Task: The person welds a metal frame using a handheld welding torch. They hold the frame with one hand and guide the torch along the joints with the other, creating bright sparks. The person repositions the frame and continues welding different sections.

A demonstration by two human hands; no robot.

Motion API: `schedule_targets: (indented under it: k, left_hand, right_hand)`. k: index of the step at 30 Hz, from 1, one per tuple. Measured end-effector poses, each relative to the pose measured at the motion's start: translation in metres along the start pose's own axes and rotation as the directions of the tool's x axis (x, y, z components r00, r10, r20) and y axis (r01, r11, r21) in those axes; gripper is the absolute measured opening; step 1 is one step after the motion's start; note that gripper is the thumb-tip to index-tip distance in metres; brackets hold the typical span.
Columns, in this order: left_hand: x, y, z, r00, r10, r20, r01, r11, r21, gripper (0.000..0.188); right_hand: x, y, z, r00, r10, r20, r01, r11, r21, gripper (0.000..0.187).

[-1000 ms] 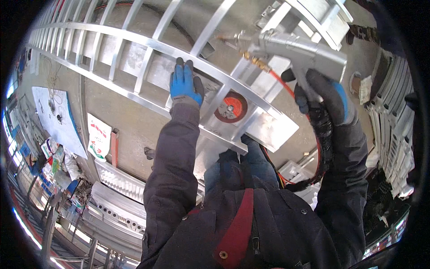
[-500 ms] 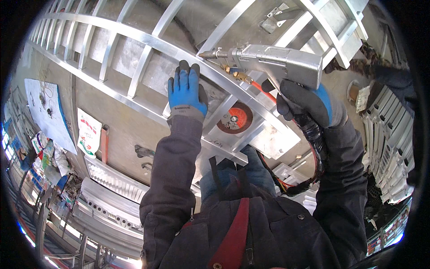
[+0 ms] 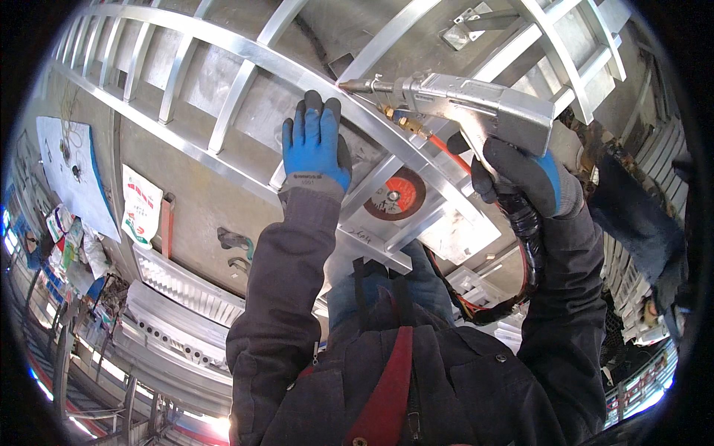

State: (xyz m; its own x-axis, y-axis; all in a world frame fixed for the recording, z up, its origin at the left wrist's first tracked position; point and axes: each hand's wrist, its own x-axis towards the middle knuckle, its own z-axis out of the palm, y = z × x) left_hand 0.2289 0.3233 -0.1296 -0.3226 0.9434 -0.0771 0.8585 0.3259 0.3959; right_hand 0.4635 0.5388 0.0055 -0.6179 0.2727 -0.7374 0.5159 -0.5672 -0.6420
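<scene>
My right hand (image 3: 524, 177), in a blue and black glove, is wrapped round the grip of a silver-grey welding gun (image 3: 480, 108). The gun's pointed nozzle meets the corner where a crossbar joins the long rail of a bright metal frame (image 3: 279, 68). Brass fittings and a red hose (image 3: 448, 152) run below its body, and a black-wrapped cable (image 3: 526, 234) hangs from the grip. My left hand (image 3: 316, 141), gloved alike, lies flat with fingers stretched toward the rail, left of the nozzle. A red cutting disc (image 3: 394, 195) lies between the frame's bars.
A metal bracket (image 3: 465, 28) lies beyond the gun. On the left are a pale blue-edged board (image 3: 78, 175), a white printed bag (image 3: 140, 208) and a red bar (image 3: 168, 227). Stacked metal profiles (image 3: 178, 320) fill the lower left. A dark-clothed limb (image 3: 636, 204) shows at the right.
The view has shifted slightly. The nozzle stays at the same joint and my left hand keeps its place on the frame. At the right, the dark-clothed limb has come further into sight.
</scene>
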Motion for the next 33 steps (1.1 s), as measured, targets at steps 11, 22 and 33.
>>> schedule_targets:
  k: [11,22,33]
  left_hand:
    - [-0.001,-0.001,0.002,1.000,0.008,-0.010,-0.007,1.000,0.025,0.074]
    - [0.001,0.002,-0.001,0.997,0.041,-0.060,-0.040,0.999,0.013,0.064]
    - [0.002,0.001,-0.004,0.998,0.056,0.005,-0.056,0.996,0.063,0.057]
  right_hand:
    - [0.008,-0.005,-0.008,0.991,-0.071,0.111,0.085,0.988,-0.132,0.042]
    - [0.018,-0.012,-0.020,0.993,-0.002,0.116,0.011,0.997,-0.083,0.039]
    - [0.019,-0.007,-0.025,0.998,-0.012,0.062,0.020,0.991,-0.132,0.044]
